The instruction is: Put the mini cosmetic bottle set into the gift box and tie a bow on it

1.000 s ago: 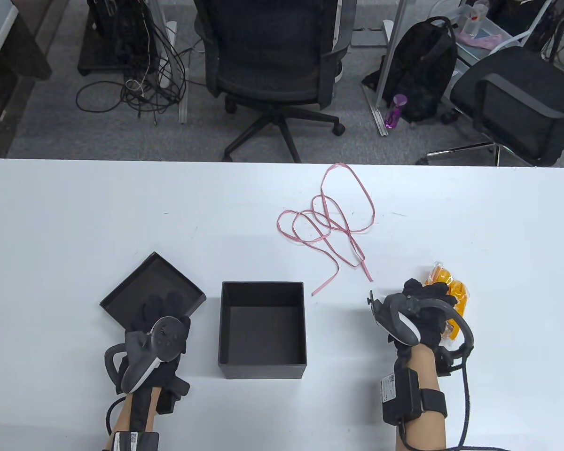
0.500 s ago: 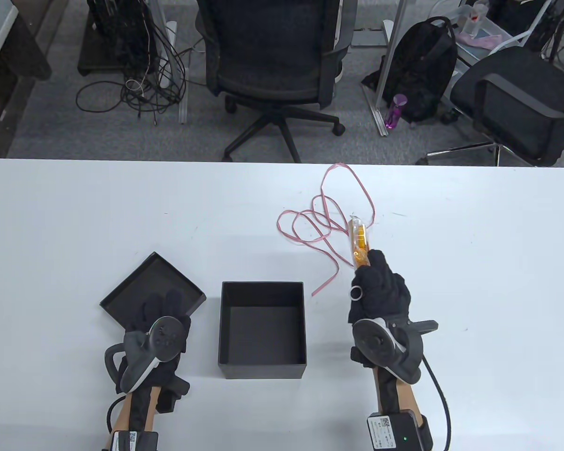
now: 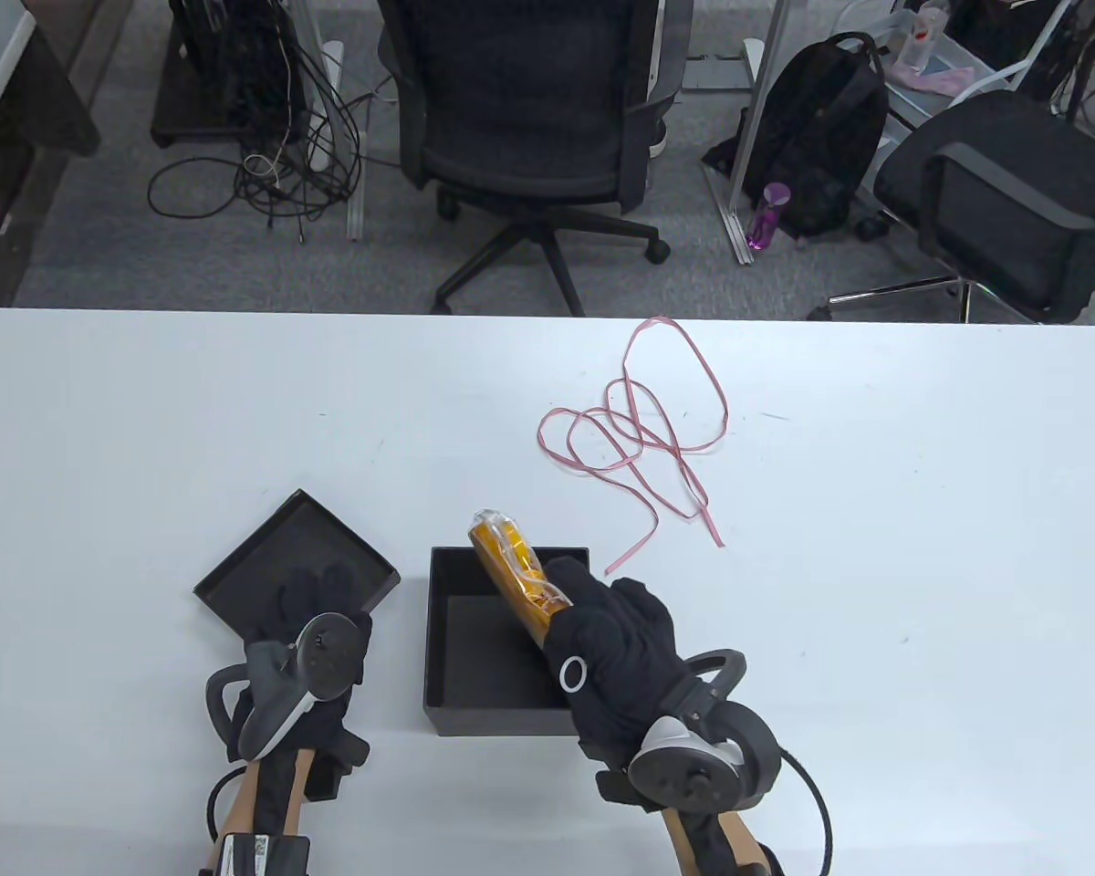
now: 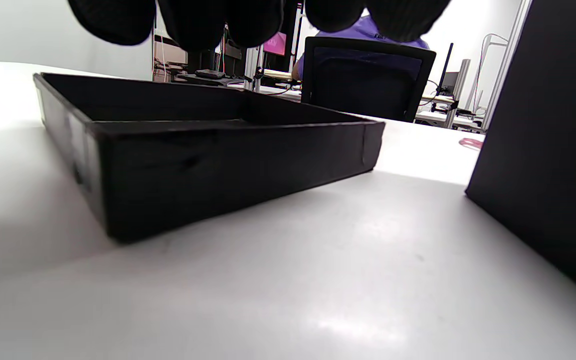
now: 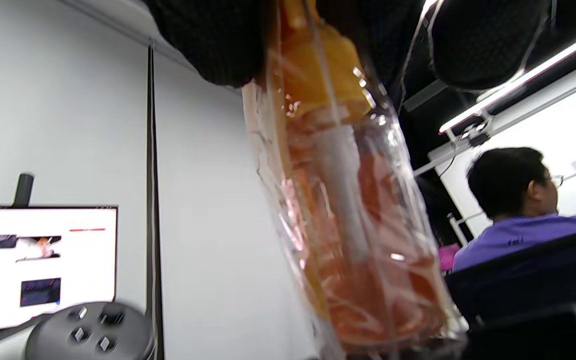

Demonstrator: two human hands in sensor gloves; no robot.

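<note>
The orange cosmetic bottle set [image 3: 514, 578] in clear wrap is gripped by my right hand [image 3: 613, 652] and held tilted over the open black gift box [image 3: 447, 712]. In the right wrist view the bottle set [image 5: 348, 215] hangs from my gloved fingers [image 5: 208, 40]. The black box lid [image 3: 274, 547] lies upturned left of the box, and my left hand [image 3: 315, 602] rests with straight fingers on it. In the left wrist view the lid [image 4: 208, 150] is in front and the box wall [image 4: 553, 140] stands at the right. A pink ribbon [image 3: 643, 429] lies loosely looped beyond the box.
The white table [image 3: 922, 547] stretches to both sides. Behind its far edge stand office chairs [image 3: 529, 100], a backpack [image 3: 817, 137] and cables on the floor. A person in a purple top [image 5: 518, 210] sits in the background of the right wrist view.
My right hand carried the bottle set from the table's right side, past the ribbon, leftward to over the open box. The left hand stayed on the lid.
</note>
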